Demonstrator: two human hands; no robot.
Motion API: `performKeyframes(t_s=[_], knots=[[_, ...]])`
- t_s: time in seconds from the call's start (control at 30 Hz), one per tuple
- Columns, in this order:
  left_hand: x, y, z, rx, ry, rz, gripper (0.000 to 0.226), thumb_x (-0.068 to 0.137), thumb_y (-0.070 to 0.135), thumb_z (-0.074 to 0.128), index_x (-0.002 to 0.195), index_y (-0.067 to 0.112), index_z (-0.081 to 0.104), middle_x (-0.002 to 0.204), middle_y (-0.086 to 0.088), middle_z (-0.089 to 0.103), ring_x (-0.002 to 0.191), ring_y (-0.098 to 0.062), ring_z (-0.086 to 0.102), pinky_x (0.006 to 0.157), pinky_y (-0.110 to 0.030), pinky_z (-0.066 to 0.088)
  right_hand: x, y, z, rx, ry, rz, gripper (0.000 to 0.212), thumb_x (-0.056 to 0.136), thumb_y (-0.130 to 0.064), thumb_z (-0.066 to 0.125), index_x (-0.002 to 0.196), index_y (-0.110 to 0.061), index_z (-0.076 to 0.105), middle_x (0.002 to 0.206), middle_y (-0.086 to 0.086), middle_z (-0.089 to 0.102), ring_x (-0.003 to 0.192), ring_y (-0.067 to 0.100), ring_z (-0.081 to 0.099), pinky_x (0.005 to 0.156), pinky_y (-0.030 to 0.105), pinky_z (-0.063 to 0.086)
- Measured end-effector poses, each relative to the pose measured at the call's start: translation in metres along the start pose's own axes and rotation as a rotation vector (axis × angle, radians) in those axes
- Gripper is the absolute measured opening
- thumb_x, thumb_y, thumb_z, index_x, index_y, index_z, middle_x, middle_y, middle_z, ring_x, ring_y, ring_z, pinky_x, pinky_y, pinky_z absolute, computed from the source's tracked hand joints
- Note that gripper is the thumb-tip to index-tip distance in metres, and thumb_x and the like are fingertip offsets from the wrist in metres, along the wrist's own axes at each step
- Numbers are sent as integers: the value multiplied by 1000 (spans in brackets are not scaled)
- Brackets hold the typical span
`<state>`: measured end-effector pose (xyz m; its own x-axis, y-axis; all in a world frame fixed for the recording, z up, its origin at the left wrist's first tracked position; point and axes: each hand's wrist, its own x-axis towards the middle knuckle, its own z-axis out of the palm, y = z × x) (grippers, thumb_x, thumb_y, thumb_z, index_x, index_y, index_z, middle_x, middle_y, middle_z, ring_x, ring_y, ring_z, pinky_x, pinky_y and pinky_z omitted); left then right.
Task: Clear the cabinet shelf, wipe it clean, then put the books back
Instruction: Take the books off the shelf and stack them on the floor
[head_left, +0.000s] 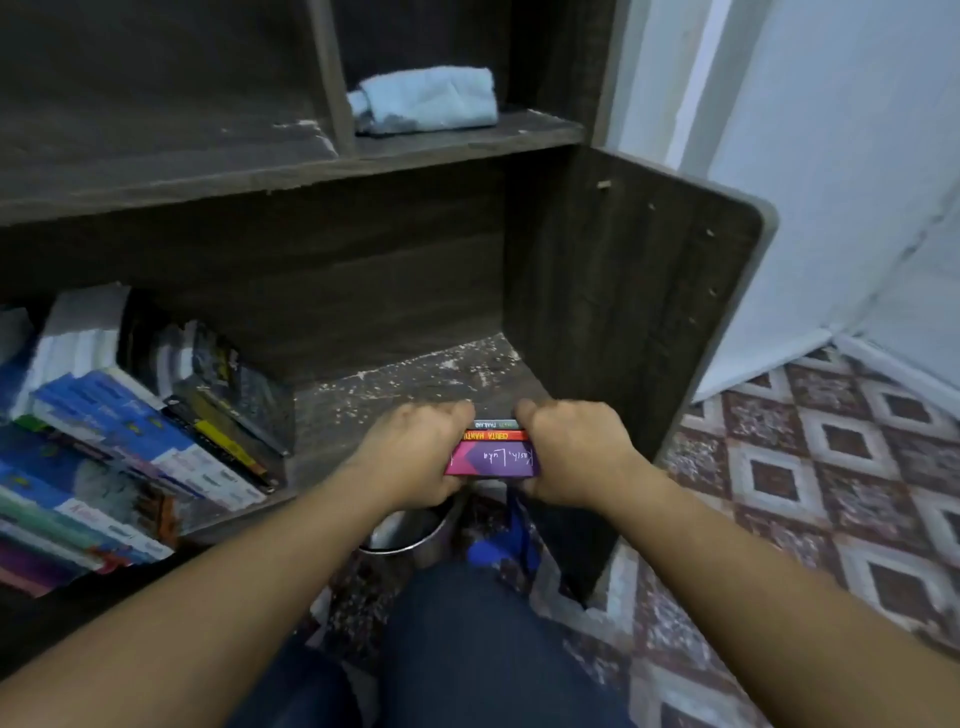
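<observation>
Both hands clamp a small stack of books (493, 457) from its two ends: left hand (415, 452) curled round the left end, right hand (571, 452) round the right. Three books lie flat, spines toward the camera, purple one lowest. Squeezing from both sides likely keeps the stack square so it moves as one block.

The stack sits at the front edge of the lower shelf (415, 379), near its front right corner; I cannot tell whether it rests on the board or hangs just over it.

The board behind it is bare and speckled white, so it probably needs wiping. Leaning books (156, 426) fill the shelf's left end and would block sliding that way. The side panel (649, 312) closes the right. A blue cloth (426, 98) lies folded on the upper shelf (519, 137), near its right end. A metal pot (410, 530) stands on the tiled floor (831, 441) under the shelf's front edge, below the left hand.
</observation>
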<state>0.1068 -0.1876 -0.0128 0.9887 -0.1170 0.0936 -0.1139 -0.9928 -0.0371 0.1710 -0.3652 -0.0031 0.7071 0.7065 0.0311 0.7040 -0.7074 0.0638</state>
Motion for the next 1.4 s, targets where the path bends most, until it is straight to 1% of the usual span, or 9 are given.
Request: performKeyframes(t_s=[0.13, 0.33, 0.47, 0.67, 0.83, 0.9, 1.1, 1.23, 1.4], knots=[[22, 53, 18, -64, -89, 107, 39, 75, 42, 66, 104, 24, 47, 104, 3, 62, 96, -24, 62, 78, -34, 46, -48, 40, 22, 18, -49, 88, 51, 71, -46, 70, 110, -23, 48, 104, -2, 60, 90, 22, 62, 64, 29, 38], [41, 133, 50, -151, -219, 246, 43, 75, 45, 70, 110, 30, 50, 105, 9, 61, 95, -18, 61, 75, -30, 46, -114, 89, 62, 120, -186, 251, 51, 71, -47, 72, 111, -25, 49, 98, -2, 64, 85, 22, 62, 69, 32, 50], [53, 178, 74, -185, -298, 335, 45, 75, 45, 71, 111, 30, 48, 106, 9, 60, 96, -16, 60, 81, -32, 48, -151, 116, 88, 131, -228, 297, 55, 71, -49, 72, 113, -26, 46, 99, -3, 64, 88, 23, 62, 67, 32, 47], [75, 226, 122, -144, -254, 415, 55, 74, 49, 72, 118, 28, 46, 113, 6, 54, 105, -16, 52, 88, -30, 38, -188, 153, 143, 235, -209, 426, 60, 70, -58, 70, 119, -29, 49, 99, -5, 66, 86, 20, 63, 67, 30, 49], [94, 242, 162, -51, -263, 492, 61, 78, 43, 71, 129, 24, 43, 124, 3, 48, 115, -18, 46, 101, -33, 35, -198, 160, 190, 379, -233, 586, 62, 74, -68, 61, 118, -26, 48, 102, -3, 64, 83, 21, 57, 65, 26, 35], [97, 244, 173, -3, -255, 516, 60, 81, 37, 69, 132, 21, 43, 127, 0, 48, 119, -19, 46, 103, -33, 32, -197, 156, 209, 404, -244, 645, 56, 75, -66, 62, 111, -25, 47, 99, -2, 64, 77, 20, 55, 64, 27, 37], [102, 245, 206, -5, -247, 508, 64, 70, 26, 80, 126, 10, 54, 119, -8, 59, 116, -26, 53, 102, -40, 42, -193, 146, 265, 353, -281, 739, 50, 77, -44, 70, 116, -26, 45, 106, -4, 63, 90, 21, 63, 67, 29, 43], [112, 247, 235, -33, -364, 501, 66, 90, 34, 62, 145, 15, 30, 144, -4, 37, 140, -22, 27, 115, -33, 23, -188, 156, 298, 323, -270, 750, 52, 80, -41, 69, 124, -25, 46, 117, -3, 61, 103, 21, 58, 83, 33, 42], [132, 252, 269, -97, -405, 475, 63, 96, 32, 54, 148, 15, 23, 149, -4, 31, 144, -22, 18, 116, -34, 20, -173, 168, 349, 279, -256, 780, 54, 83, -43, 67, 130, -28, 45, 126, -4, 58, 115, 21, 53, 97, 42, 36]])
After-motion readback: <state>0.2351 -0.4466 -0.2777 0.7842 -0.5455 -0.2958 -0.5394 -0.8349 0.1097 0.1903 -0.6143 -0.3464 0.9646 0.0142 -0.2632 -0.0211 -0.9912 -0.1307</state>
